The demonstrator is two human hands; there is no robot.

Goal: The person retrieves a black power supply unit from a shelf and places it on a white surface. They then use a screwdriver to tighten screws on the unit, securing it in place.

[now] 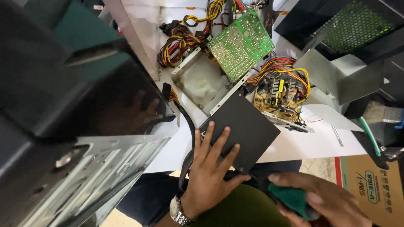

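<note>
My left hand (210, 168) lies flat with fingers spread on a black square plate (246, 126) at the near edge of the white table (303, 145). A metal watch sits on that wrist. My right hand (320, 201) is closed around a green-handled tool (292, 199) just below the table edge, over my lap. A black cable (189, 126) runs down past the plate's left side. Behind the plate lie an open metal power-supply shell (202, 82), a green circuit board (240, 44) tilted over it, and a second board with coloured wires (280, 90).
A large computer case (75, 126) with a glossy black panel fills the left. A grey metal cover (341, 77) and a black mesh panel (357, 25) sit at right. A small screwdriver (338, 135), a green-handled tool (370, 136) and a cardboard box (372, 185) lie at the right edge.
</note>
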